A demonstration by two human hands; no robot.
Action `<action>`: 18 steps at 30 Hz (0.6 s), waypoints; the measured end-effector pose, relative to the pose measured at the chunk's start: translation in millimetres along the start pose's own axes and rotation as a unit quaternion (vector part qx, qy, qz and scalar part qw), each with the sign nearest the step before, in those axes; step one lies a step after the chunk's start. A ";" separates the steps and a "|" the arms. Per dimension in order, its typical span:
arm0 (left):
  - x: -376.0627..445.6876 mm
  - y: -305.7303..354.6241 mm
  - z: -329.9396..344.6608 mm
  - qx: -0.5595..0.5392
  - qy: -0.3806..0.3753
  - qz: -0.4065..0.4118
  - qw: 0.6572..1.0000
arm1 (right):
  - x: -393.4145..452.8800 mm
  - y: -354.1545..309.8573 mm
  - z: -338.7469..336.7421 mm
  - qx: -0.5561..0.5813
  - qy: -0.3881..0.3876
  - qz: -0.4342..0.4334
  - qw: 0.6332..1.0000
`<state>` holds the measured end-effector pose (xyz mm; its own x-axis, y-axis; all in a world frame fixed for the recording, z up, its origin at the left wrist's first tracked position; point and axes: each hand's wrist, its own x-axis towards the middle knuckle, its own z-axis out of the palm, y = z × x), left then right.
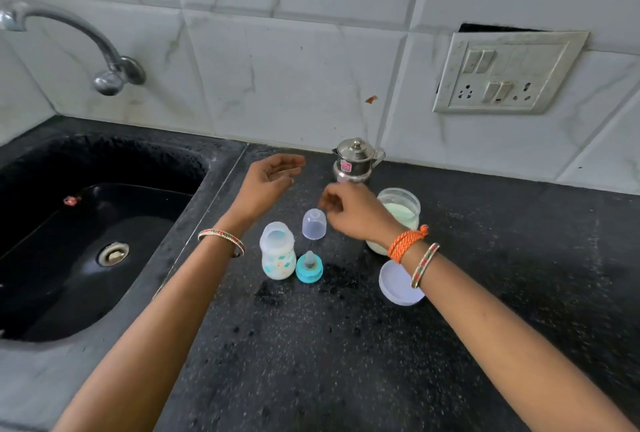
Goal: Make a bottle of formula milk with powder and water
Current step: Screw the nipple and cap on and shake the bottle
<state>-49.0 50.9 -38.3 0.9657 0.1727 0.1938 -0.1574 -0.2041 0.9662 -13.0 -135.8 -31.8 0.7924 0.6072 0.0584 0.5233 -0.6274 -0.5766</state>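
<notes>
A small open baby bottle with white contents stands on the black counter. Its teal ring with teat lies just right of it, and the clear cap stands behind. An open clear jar of pale powder sits to the right, partly hidden by my right wrist, with its round lid lying in front. A lidded steel pot stands at the back. My left hand hovers open, palm up, behind the bottle. My right hand hovers beside the cap with fingers curled, holding nothing that I can see.
A black sink with a drain lies to the left, under a metal tap on the tiled wall. A switch and socket plate is on the wall at the right. Wet patches mark the counter before the bottle.
</notes>
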 end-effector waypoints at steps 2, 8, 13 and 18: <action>-23.3 -6.2 -6.6 0.005 0.041 0.001 0.999 | -15.7 -4.5 19.1 -0.050 -0.083 0.022 0.995; -73.5 -33.8 -19.6 0.005 0.097 -0.050 0.994 | -30.6 -10.4 43.3 -0.080 -0.119 0.043 0.989; -95.7 -44.3 -12.7 -0.005 0.024 -0.086 0.996 | -35.0 -16.8 54.2 -0.116 -0.170 0.031 0.978; -104.3 -54.5 -1.7 -0.025 0.022 -0.105 0.994 | -44.8 -12.8 73.9 -0.123 -0.110 0.036 0.986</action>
<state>-141.4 45.6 -110.9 0.9686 0.2485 -0.0074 0.0360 -0.1110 0.9932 -78.4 -119.0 -87.3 0.7570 0.6310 -0.1697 0.5499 -0.7555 -0.3561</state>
